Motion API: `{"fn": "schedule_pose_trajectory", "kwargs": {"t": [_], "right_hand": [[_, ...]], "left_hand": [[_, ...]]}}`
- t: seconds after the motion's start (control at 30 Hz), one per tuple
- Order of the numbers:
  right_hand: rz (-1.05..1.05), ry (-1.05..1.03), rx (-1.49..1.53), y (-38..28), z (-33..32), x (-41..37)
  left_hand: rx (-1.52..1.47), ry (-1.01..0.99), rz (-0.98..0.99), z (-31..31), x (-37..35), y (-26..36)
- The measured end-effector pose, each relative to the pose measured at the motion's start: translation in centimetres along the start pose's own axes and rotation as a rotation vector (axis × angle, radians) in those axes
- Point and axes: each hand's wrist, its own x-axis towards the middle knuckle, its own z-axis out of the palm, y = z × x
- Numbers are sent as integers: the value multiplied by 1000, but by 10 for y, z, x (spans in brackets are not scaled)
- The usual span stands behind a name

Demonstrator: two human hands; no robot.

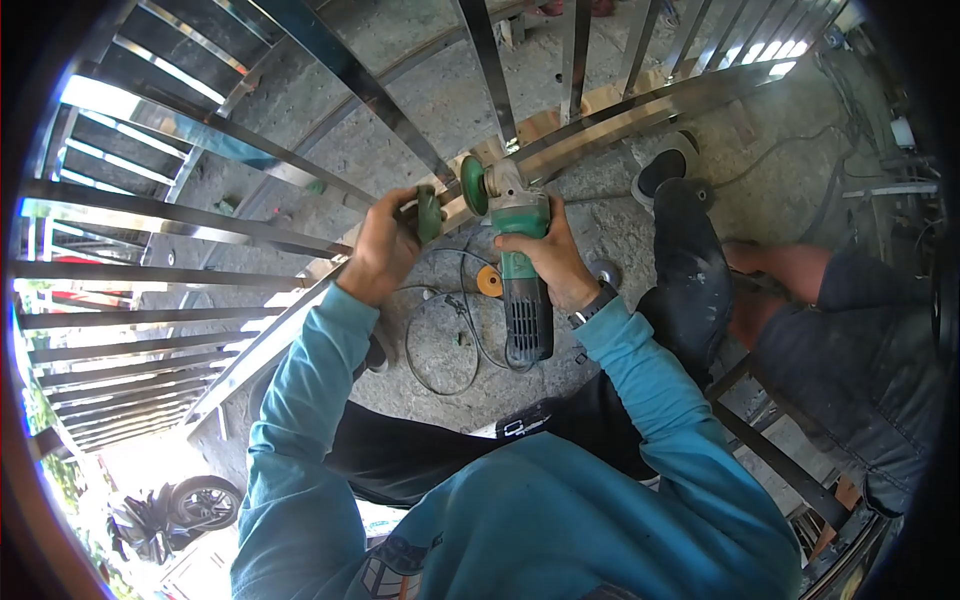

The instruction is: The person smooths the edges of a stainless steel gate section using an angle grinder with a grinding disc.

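My right hand [557,258] is wrapped round the green and black body of an angle grinder [521,217], with the metal gear head pointing away from me. A round green polishing disc [473,186] is mounted on it, facing left. My left hand [385,243] grips a dull green block [430,214], which looks like a bar of polishing compound, close to the left of the disc. Just beyond the disc runs the bottom rail of a shiny metal railing [540,143], with bars spreading outward from it.
On the concrete floor under the grinder lie a looped cable [440,388] and an orange disc [489,281]. A grey disc [604,272] rests to the right. Another person [850,350] sits close on my right. A motorbike [180,510] stands at lower left.
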Motion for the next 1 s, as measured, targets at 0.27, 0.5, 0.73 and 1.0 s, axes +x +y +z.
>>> {"fn": "schedule_pose_trajectory", "kwargs": {"t": [0.27, 0.5, 0.73, 1.0], "right_hand": [[251, 28, 172, 21, -22, 5], [464, 42, 338, 32, -26, 2], [629, 18, 468, 44, -32, 4], [573, 66, 351, 64, -54, 11]], "left_hand": [[1125, -323, 414, 26, -68, -65], [1656, -793, 965, 18, -63, -67], [1708, -723, 1217, 16, -60, -75], [1869, -791, 1113, 30, -58, -92]]}}
